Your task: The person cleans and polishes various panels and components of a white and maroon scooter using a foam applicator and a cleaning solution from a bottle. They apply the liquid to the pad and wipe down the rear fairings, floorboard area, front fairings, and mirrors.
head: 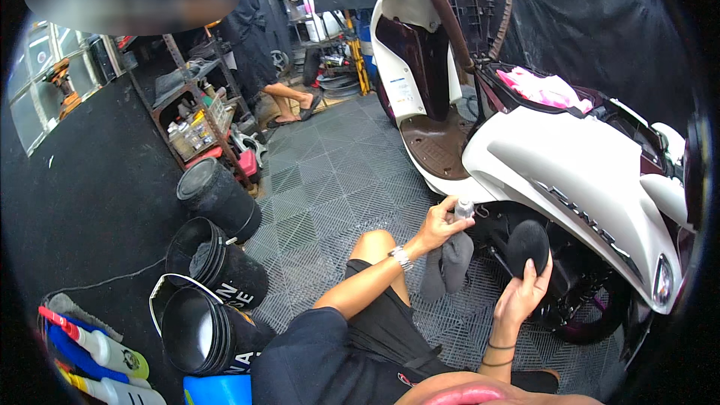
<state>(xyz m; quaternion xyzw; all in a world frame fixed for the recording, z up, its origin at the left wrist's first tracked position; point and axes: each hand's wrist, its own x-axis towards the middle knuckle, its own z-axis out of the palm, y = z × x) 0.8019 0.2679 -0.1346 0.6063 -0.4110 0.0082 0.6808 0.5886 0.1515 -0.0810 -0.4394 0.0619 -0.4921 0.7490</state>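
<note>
My left hand [441, 226], with a metal-banded watch at the wrist, grips a small clear bottle [464, 209] near the scooter's footboard. A round black foam pad [529, 246] is held up in my right hand [520, 298], its flat face turned toward the bottle. The two hands are apart. Right beside them stands a white scooter [562, 152] with a brown footboard [436, 143] and its seat area uncovered. Below the left hand, grey-socked feet [447, 270] rest on the floor. The scooter's rear wheel [596, 315] is partly hidden behind its body and my right hand.
Black buckets [219, 197] line the left side, with spray bottles [107, 349] at lower left. A metal shelf [191, 118] holds containers. Pink cloth [543, 87] lies on the scooter. A person [244, 28] stands at the back. Grid tiles [337, 163] cover the floor.
</note>
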